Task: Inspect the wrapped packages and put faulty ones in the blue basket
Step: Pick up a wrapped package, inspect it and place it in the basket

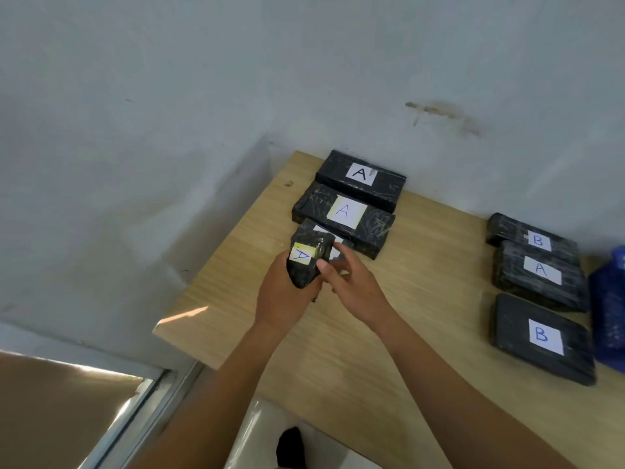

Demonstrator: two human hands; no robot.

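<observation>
- Pale wood worktop (338, 350) against a grey wall (203, 96) carries black wrapped packages (507, 333), lettered A or B.
- Our left grip (282, 294) curls round a small package (306, 275) (label A), held over the worktop's left side.
- Our right grip (355, 286) is spread, thumb touching that package.
- We see the blue basket (608, 306) far right.

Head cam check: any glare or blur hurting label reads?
Head view: labels legible; the held package in the left hand looks slightly soft, its label yellow-tinted. Head view: a sun patch glares on the table corner. Head view: blue basket blurred, cropped at the right edge.
</observation>
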